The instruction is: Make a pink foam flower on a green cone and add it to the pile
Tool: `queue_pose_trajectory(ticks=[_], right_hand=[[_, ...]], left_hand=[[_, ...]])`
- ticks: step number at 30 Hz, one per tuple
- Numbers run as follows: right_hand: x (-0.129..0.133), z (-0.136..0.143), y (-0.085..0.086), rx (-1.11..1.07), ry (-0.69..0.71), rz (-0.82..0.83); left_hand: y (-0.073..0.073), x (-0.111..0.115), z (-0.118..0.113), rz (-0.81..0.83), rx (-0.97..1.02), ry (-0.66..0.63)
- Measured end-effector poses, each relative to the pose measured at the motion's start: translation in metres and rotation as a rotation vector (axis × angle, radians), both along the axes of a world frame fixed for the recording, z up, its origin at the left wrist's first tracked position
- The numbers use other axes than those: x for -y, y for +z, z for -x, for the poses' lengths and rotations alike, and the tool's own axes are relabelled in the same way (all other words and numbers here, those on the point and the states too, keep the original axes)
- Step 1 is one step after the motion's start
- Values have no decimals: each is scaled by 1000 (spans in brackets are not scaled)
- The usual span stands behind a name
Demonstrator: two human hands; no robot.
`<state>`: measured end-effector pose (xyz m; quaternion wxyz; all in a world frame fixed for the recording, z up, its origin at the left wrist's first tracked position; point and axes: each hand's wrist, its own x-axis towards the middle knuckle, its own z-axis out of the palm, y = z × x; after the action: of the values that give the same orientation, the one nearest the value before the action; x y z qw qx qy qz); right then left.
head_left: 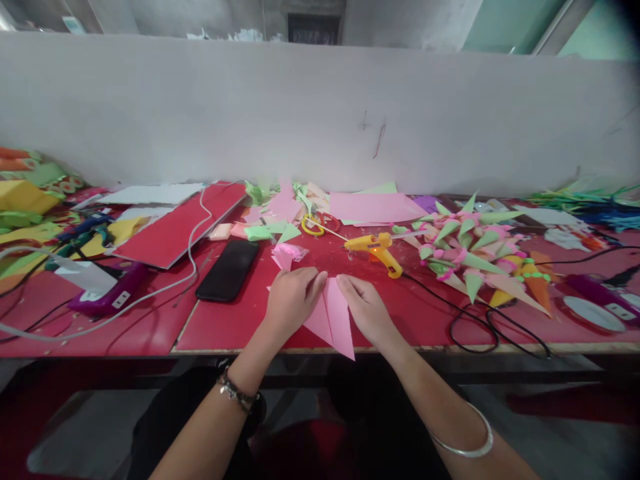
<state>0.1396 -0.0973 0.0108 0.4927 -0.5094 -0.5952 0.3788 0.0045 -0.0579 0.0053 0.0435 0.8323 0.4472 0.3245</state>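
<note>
A folded sheet of pink paper (336, 313) hangs between my two hands at the front edge of the red table (235, 330). My left hand (294, 300) pinches it at the upper left, thumb near the top edge. On the other side, my right hand (364, 303) grips the upper right edge between thumb and fingers. The paper's pointed lower end reaches past the table edge. Just beyond my hands lie a small pink bundle (291, 251) and a yellow glue gun (374, 248), its nozzle facing left.
A black phone (229, 270) lies left of my hands, near a red board (180, 223). Scissors with yellow and red handles (314, 225) rest behind. Several pink and green paper cones (470, 243) are heaped right, beside a looping black cord (453, 327). Purple power strips (113, 293) sit at both sides.
</note>
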Motion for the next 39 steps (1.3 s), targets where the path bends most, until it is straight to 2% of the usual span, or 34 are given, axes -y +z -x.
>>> queue_pose_trajectory(ticks=[5,12,18,39], right_hand=[[1,1,-1,-37,14,14],[3,5,0,-52,68,53],[4,7,-2,-3,45,61],[3,6,-4,114,-29,15]], left_hand=[[1,-1,1,86,178,-77],[1,-1,3,168,371,-25],[0,1,4,216,383,8],[-1,-2,6,210,346,137]])
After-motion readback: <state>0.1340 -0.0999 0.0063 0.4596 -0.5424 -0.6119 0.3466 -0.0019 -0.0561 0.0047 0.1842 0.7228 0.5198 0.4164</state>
